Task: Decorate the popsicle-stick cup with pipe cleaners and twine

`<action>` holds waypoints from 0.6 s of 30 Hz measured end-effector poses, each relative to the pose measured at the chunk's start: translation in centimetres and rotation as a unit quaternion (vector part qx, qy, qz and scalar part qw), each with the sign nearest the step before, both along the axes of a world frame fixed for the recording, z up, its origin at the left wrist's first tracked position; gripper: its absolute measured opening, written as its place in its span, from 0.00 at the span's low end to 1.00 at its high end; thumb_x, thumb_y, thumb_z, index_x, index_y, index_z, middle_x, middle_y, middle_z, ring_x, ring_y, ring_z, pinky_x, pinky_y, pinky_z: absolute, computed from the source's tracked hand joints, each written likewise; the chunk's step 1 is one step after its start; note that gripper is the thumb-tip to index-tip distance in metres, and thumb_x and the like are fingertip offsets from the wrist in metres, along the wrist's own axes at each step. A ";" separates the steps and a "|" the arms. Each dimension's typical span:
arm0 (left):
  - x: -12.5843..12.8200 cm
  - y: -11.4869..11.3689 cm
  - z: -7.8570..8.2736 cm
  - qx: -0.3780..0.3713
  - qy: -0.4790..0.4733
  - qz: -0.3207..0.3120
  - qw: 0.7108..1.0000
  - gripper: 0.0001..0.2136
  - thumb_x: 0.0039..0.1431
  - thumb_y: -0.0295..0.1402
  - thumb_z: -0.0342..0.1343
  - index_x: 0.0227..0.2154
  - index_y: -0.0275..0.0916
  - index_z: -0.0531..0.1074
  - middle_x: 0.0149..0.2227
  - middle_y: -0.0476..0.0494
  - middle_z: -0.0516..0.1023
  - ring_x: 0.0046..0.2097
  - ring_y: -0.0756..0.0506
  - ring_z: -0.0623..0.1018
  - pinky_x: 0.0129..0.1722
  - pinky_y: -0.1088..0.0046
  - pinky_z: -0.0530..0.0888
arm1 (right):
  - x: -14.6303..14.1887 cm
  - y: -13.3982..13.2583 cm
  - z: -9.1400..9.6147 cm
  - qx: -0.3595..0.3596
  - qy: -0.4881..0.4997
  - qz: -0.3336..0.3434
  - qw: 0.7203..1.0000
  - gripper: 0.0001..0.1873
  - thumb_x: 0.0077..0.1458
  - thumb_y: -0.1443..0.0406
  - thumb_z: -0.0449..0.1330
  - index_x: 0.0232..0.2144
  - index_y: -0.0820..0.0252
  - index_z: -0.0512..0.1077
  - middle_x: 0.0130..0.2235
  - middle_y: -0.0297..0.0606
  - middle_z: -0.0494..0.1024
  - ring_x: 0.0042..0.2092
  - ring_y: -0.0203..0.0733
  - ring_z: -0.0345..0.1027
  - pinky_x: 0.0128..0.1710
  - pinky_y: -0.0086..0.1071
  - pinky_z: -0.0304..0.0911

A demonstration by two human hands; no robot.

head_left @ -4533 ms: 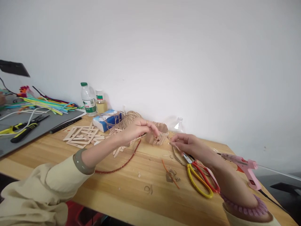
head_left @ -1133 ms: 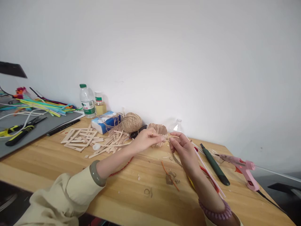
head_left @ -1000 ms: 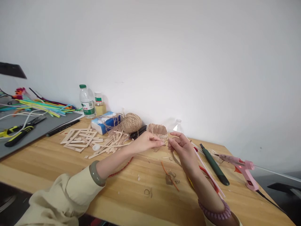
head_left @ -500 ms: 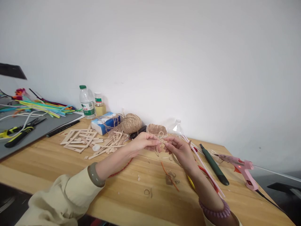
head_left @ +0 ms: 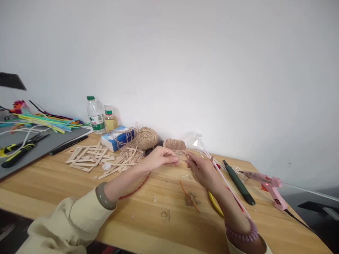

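My left hand (head_left: pixel 163 157) is closed, thumb and fingers pinching a thin piece of tan twine (head_left: pixel 180 153) above the table. From the other side my right hand (head_left: pixel 200 165) pinches the same twine, and a short stretch of it runs between the fingertips. How the twine is looped or knotted is too small to tell. Just behind the hands stands a small tan basket-like piece with a ridged rim (head_left: pixel 174 144). A ball of twine (head_left: pixel 147 138) lies behind my left hand.
Left of my forearm lie scattered wooden sticks (head_left: pixel 90 158), a blue-white tissue pack (head_left: pixel 117 138) and bottles (head_left: pixel 95 114). To the right are a dark green cutter (head_left: pixel 238 183) and a pink glue gun (head_left: pixel 271 187) with its cord. An orange pipe cleaner (head_left: pixel 189 195) lies in front.
The loop that stood up between my fingers is gone from sight, and the twine now stretches flatter between the hands. My right hand has turned slightly, its fingers more extended. The view has shifted slightly.
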State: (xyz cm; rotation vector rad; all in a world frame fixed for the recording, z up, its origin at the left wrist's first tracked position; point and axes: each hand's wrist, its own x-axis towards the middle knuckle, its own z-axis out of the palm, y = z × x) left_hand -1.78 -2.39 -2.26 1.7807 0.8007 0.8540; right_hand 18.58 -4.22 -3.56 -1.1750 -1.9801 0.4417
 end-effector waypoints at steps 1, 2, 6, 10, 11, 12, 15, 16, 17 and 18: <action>0.0 0.0 0.1 0.000 0.011 -0.013 1.000 0.10 0.50 0.37 0.57 0.25 0.35 0.77 0.29 0.44 0.78 0.34 0.45 0.74 0.37 0.72 0.68 | 0.1 -0.1 0.1 -0.001 -0.006 0.007 1.000 0.17 0.53 0.66 0.54 0.45 0.51 0.72 0.25 0.34 0.74 0.26 0.41 0.64 0.30 0.36 0.59; 0.1 0.0 0.0 -0.002 0.024 -0.032 0.999 0.09 0.49 0.37 0.58 0.25 0.35 0.77 0.28 0.44 0.78 0.33 0.46 0.74 0.35 0.72 0.68 | 0.1 -0.2 0.2 -0.002 -0.010 0.015 1.000 0.18 0.53 0.67 0.53 0.46 0.50 0.72 0.27 0.34 0.76 0.27 0.41 0.64 0.31 0.36 0.60; 0.5 -0.1 -0.3 -0.010 0.082 -0.149 0.985 0.08 0.50 0.35 0.58 0.29 0.38 0.78 0.29 0.46 0.79 0.30 0.49 0.74 0.32 0.75 0.69 | -0.3 -0.9 0.6 -0.008 0.005 0.089 0.996 0.30 0.50 0.71 0.52 0.56 0.46 0.62 0.55 0.39 0.68 0.40 0.41 0.68 0.37 0.36 0.65; 0.7 -0.6 -0.4 -0.044 0.106 -0.231 0.966 0.05 0.51 0.31 0.57 0.29 0.40 0.78 0.30 0.47 0.79 0.32 0.50 0.74 0.32 0.77 0.70 | -1.4 -1.6 0.5 -0.079 0.001 0.228 0.970 0.32 0.47 0.74 0.54 0.56 0.51 0.61 0.57 0.40 0.65 0.48 0.43 0.66 0.44 0.36 0.63; 0.6 -0.7 -0.4 -0.064 0.109 -0.248 0.960 0.05 0.51 0.31 0.57 0.29 0.40 0.78 0.31 0.47 0.79 0.32 0.50 0.75 0.33 0.77 0.70 | -1.6 -1.6 0.4 -0.097 -0.007 0.237 0.967 0.28 0.48 0.74 0.53 0.53 0.52 0.65 0.52 0.40 0.71 0.46 0.43 0.67 0.42 0.35 0.63; 0.5 -0.8 -0.4 -0.081 0.112 -0.258 0.956 0.05 0.51 0.32 0.57 0.30 0.41 0.78 0.31 0.47 0.80 0.32 0.50 0.75 0.32 0.77 0.70 | -1.9 -1.7 0.2 -0.108 -0.012 0.237 0.965 0.23 0.50 0.74 0.52 0.48 0.54 0.70 0.45 0.38 0.76 0.42 0.41 0.68 0.40 0.34 0.63; -0.2 -0.5 -0.6 -0.091 0.114 -0.233 0.961 0.07 0.51 0.33 0.58 0.32 0.41 0.78 0.32 0.46 0.80 0.32 0.49 0.76 0.32 0.76 0.71 | -2.0 -1.4 -0.3 -0.117 -0.014 0.203 0.972 0.13 0.53 0.72 0.50 0.32 0.57 0.74 0.29 0.33 0.75 0.31 0.37 0.65 0.32 0.30 0.60; -0.6 -0.3 -0.7 -0.086 0.106 -0.210 0.968 0.08 0.51 0.34 0.58 0.33 0.40 0.78 0.32 0.45 0.80 0.33 0.49 0.76 0.33 0.76 0.72 | -2.0 -1.3 -0.5 -0.115 -0.011 0.185 0.976 0.13 0.54 0.72 0.49 0.29 0.58 0.74 0.27 0.32 0.73 0.30 0.36 0.63 0.31 0.29 0.59; -0.9 0.0 -0.8 -0.076 0.096 -0.179 0.976 0.09 0.50 0.35 0.58 0.33 0.40 0.78 0.32 0.45 0.80 0.33 0.48 0.76 0.33 0.75 0.72 | -1.8 -1.1 -0.7 -0.115 -0.007 0.167 0.979 0.13 0.54 0.72 0.49 0.27 0.58 0.73 0.26 0.32 0.71 0.29 0.36 0.62 0.31 0.29 0.58; -1.2 0.3 -0.9 -0.063 0.085 -0.144 0.984 0.10 0.50 0.36 0.58 0.34 0.39 0.78 0.32 0.44 0.80 0.33 0.47 0.77 0.32 0.75 0.72 | -1.6 -0.9 -0.9 -0.116 -0.003 0.150 0.982 0.14 0.55 0.71 0.48 0.27 0.58 0.73 0.25 0.31 0.70 0.29 0.35 0.61 0.30 0.29 0.57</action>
